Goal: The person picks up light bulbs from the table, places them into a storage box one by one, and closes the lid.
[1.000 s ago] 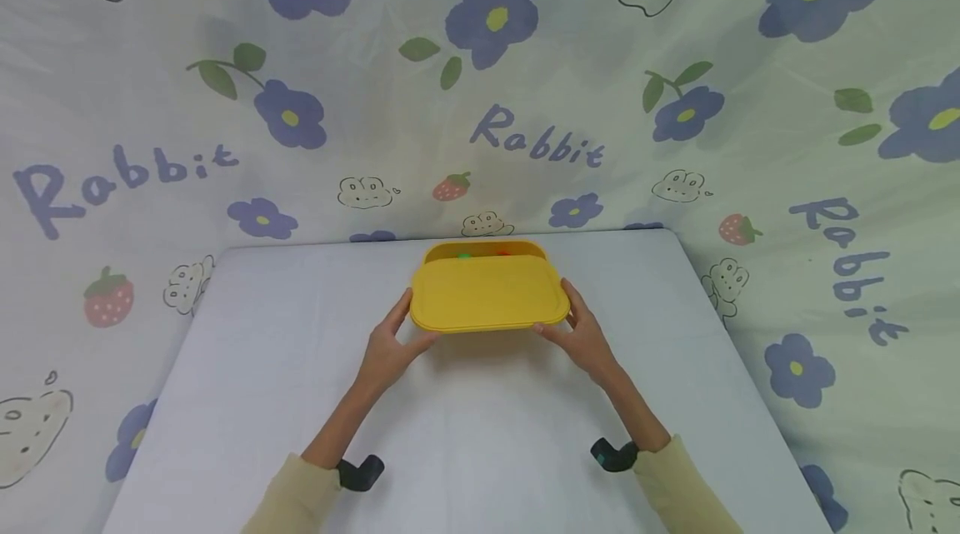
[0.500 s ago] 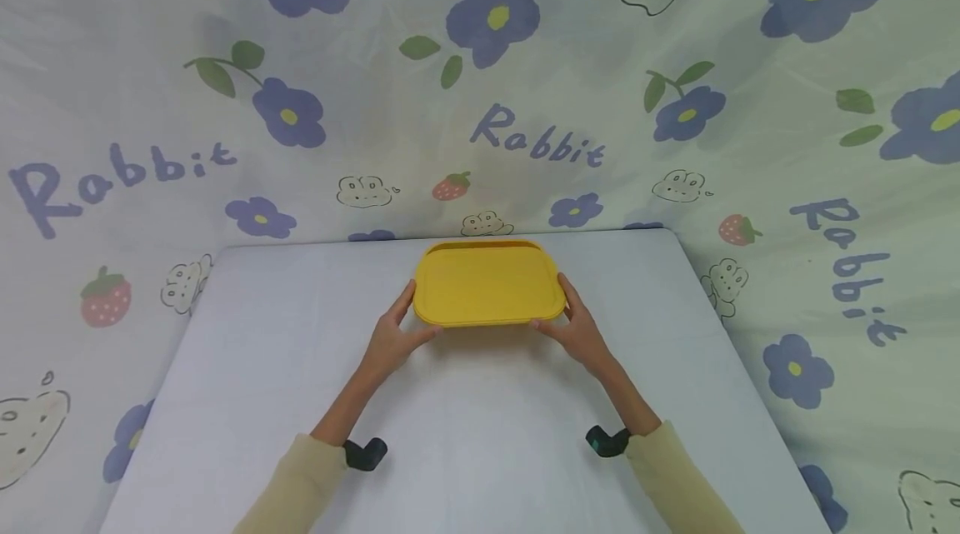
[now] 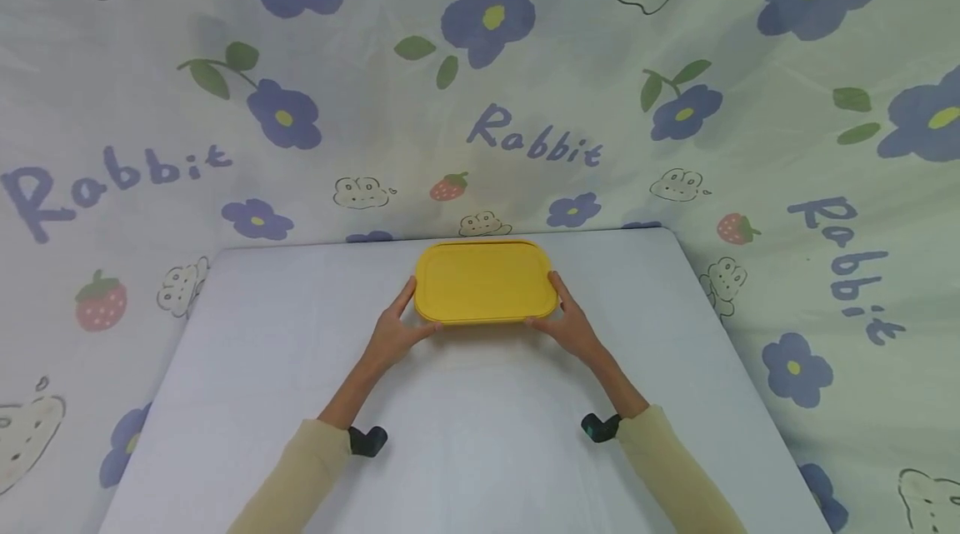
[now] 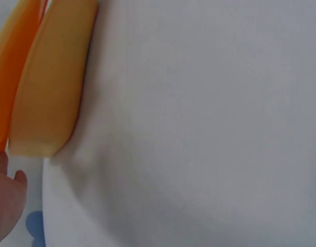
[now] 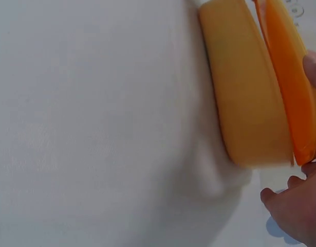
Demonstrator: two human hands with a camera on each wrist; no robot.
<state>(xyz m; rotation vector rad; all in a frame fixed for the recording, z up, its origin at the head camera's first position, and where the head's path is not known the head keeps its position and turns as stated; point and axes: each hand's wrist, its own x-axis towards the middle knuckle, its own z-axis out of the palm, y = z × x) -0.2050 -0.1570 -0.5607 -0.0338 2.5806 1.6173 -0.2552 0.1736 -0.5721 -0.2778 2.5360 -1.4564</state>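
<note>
A yellow rectangular lid [image 3: 486,282] with rounded corners lies over the top of a matching yellow box [image 4: 52,85]. Both wrist views show a narrow gap between the lid's near edge and the box [image 5: 245,87] under it. My left hand [image 3: 392,336] holds the lid's left end, thumb on the near edge and fingers along the side. At the right end, my right hand [image 3: 573,329] grips it in the same way. The lid hides the inside of the box from the head view.
The box stands on a white-covered table [image 3: 480,434] near its back edge. Behind it hangs a patterned cloth [image 3: 487,101] with flowers and rabbits. A black wrist camera [image 3: 369,441] sits on the left wrist, another [image 3: 600,427] on the right.
The lid has moved back and flattened over the box, both hands with it. Green and red bits seen inside the box a second ago are now covered.
</note>
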